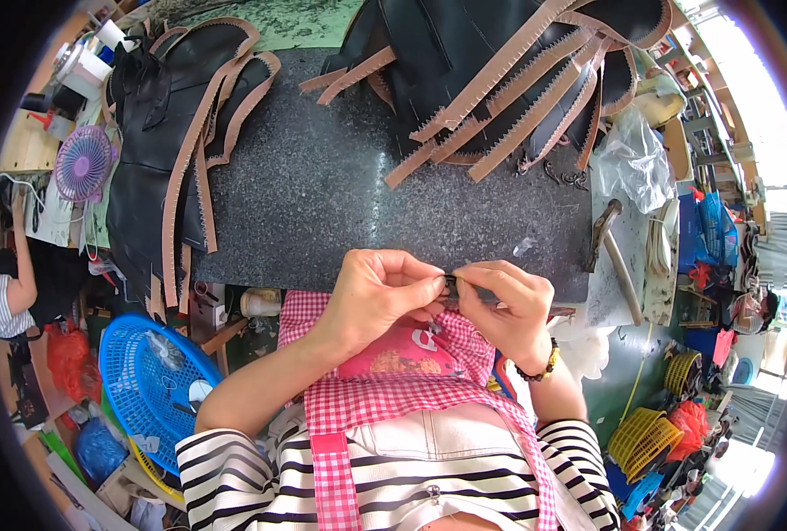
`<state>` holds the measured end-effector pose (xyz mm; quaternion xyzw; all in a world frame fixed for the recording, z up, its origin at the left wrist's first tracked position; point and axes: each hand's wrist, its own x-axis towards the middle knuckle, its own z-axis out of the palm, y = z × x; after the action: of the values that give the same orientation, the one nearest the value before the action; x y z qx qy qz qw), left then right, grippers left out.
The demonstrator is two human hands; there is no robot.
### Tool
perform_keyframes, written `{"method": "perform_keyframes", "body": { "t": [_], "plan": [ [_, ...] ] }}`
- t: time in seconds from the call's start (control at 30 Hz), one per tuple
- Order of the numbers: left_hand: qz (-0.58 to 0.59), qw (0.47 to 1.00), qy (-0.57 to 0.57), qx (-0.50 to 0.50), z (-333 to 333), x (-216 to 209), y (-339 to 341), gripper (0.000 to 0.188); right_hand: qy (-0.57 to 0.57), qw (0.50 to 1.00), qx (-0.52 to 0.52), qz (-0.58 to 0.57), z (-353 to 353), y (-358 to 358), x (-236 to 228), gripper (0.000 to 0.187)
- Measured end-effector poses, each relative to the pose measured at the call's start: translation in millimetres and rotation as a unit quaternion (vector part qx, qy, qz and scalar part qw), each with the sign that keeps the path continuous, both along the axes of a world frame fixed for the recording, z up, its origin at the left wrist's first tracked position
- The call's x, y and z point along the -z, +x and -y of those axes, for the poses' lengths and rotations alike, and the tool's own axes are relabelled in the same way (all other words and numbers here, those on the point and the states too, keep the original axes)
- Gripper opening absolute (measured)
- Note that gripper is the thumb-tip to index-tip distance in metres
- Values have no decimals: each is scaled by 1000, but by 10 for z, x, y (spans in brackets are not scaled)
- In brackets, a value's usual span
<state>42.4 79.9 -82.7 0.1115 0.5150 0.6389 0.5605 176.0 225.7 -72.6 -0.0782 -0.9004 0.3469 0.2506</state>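
My left hand (381, 292) and my right hand (507, 305) meet at the near edge of a dark speckled stone slab (323, 186). Together they pinch a small black piece (449, 281) between thumbs and fingertips; its shape is mostly hidden by my fingers. A beaded bracelet (540, 367) sits on my right wrist. Below the hands lies my red checked apron (393, 372) over a striped shirt.
Black leather pieces with tan serrated strips (509, 80) pile at the slab's far right, more of them (185, 115) at the left. A hammer (610, 243) lies to the right beside a clear plastic bag (632, 159). A blue basket (146, 372), a small purple fan (84, 164) and another person (8, 283) are at the left.
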Motion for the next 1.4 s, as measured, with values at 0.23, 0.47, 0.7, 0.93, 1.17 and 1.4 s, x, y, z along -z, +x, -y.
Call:
{"method": "perform_keyframes", "body": {
  "t": [0.23, 0.47, 0.7, 0.93, 1.17, 1.4],
  "plan": [
    [155, 975, 50, 152, 66, 77, -195, 18, -377, 875, -273, 134, -446, -59, -41, 29],
    [141, 970, 50, 189, 69, -84, -145, 15, -365, 838, -359, 188, -516, -165, -255, 31],
    [143, 968, 24, 203, 51, -162, -99, 14, -344, 846, -376, 159, -485, -151, -275, 23],
    [136, 970, 20, 200, 20, -202, -105, 15, -339, 877, -310, 140, -418, -81, -305, 26],
    [56, 997, 48, -36, 26, -103, 6, 17, -320, 944, 19, 78, -22, 81, -185, 26],
    [-152, 988, 26, 33, 38, 1, -94, 18, -195, 977, -58, 65, -71, -103, -185, 11]
  ]
}}
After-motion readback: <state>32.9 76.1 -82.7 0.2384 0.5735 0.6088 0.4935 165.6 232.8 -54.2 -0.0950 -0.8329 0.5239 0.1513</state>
